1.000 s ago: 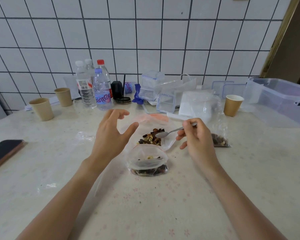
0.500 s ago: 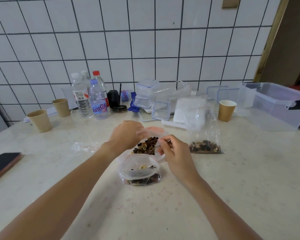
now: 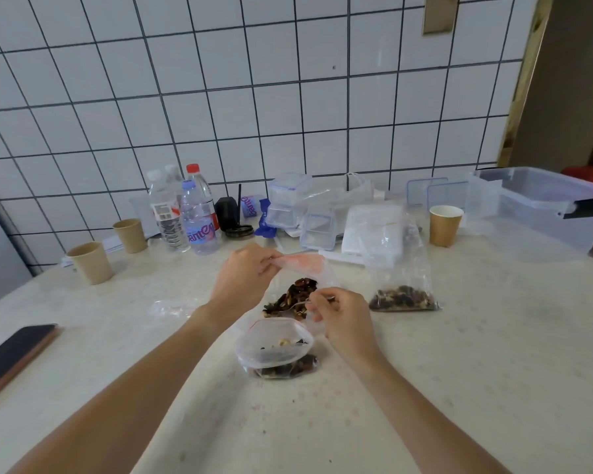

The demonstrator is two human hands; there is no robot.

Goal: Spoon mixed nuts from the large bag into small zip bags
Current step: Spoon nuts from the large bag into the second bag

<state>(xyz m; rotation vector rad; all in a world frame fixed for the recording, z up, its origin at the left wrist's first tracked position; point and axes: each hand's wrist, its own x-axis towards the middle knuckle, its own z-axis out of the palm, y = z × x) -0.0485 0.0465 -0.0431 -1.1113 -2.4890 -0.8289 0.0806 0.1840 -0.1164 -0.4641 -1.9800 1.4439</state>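
The large clear bag (image 3: pixel 305 265) of mixed nuts (image 3: pixel 293 295) lies open in the middle of the table. My left hand (image 3: pixel 243 273) pinches its pink-edged rim and holds the mouth up. My right hand (image 3: pixel 343 319) grips a metal spoon (image 3: pixel 297 304) whose bowl is down among the nuts inside the large bag. In front of it stands a small zip bag (image 3: pixel 276 348) with a red-lined open mouth and some nuts at its bottom. Another small bag (image 3: pixel 403 289) with nuts stands to the right.
Water bottles (image 3: pixel 194 213), paper cups (image 3: pixel 91 263) (image 3: pixel 445 225), clear lidded boxes (image 3: pixel 317 227) and a stack of empty bags (image 3: pixel 374 230) line the back. A large clear bin (image 3: pixel 534 206) sits at the right. A phone (image 3: pixel 14 354) lies at the left edge.
My left hand went from hovering open to pinching the large bag's rim. My right hand brought the spoon from above the bag down into the nuts.
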